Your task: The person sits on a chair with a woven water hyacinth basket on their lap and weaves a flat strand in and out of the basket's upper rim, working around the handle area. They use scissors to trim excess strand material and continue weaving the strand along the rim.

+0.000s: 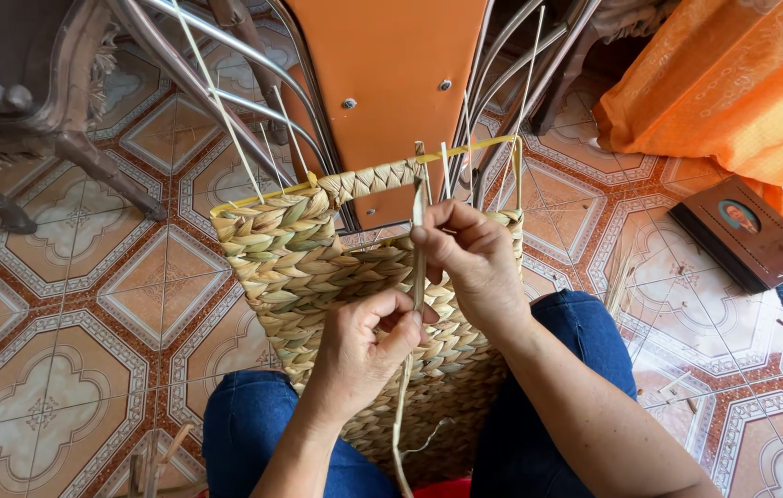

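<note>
A half-woven basket (299, 263) of pale green-tan plaited fibre rests between my knees, built on a yellow wire frame (465, 149). My left hand (364, 346) pinches a long flat fibre strand (417, 267) low down, in front of the basket's wall. My right hand (474, 258) grips the same strand higher up, near the rim, holding it upright. The strand's loose tail hangs down past my wrist between my legs. Thin pale upright stakes (225, 111) stick out above the rim.
An orange chair back (382, 74) on metal legs stands just beyond the basket. A dark carved wooden furniture leg (59, 101) is at upper left, orange cloth (732, 83) at upper right, and a dark flat box (746, 231) lies on the patterned tile floor.
</note>
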